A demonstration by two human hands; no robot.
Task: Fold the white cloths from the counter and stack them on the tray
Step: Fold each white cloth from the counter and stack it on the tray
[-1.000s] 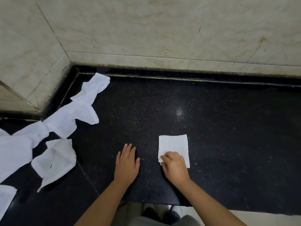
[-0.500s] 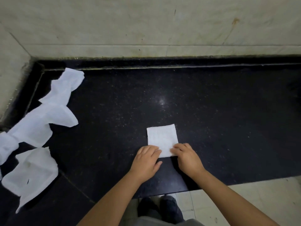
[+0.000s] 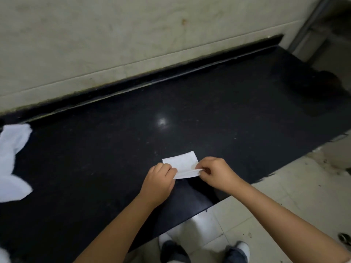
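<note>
While both hands work at its near edge, one folded white cloth (image 3: 182, 162) lies flat near the front edge of the black bench (image 3: 228, 111), roughly at the middle of the view.

Item 1, folded cloth: small, rectangular, white; far part flat on the bench, near edge lifted slightly off the surface between the two hands.

Item 2, left hand (image 3: 159, 180): grip closed on the cloth's near left corner, fingers curled over the edge, knuckles up.

Item 3, right hand (image 3: 216, 172): grip pinching the cloth's near right corner between thumb and fingertips, corner raised off the bench.

Item 4, loose white cloths (image 3: 13, 160): unfolded, crumpled, lying on the bench at the far left, well apart from the folded cloth; partly cut off by the view's edge.

Item 5, bench: dark, speckled, glossy, with a bright light spot beyond the folded cloth; backed by a pale stone wall (image 3: 133, 35).

Item 6, floor (image 3: 284, 196): pale tiles, below and right of the bench; the person's shoes (image 3: 237, 250) visible at the bottom.

Tray: not seen in this view.
</note>
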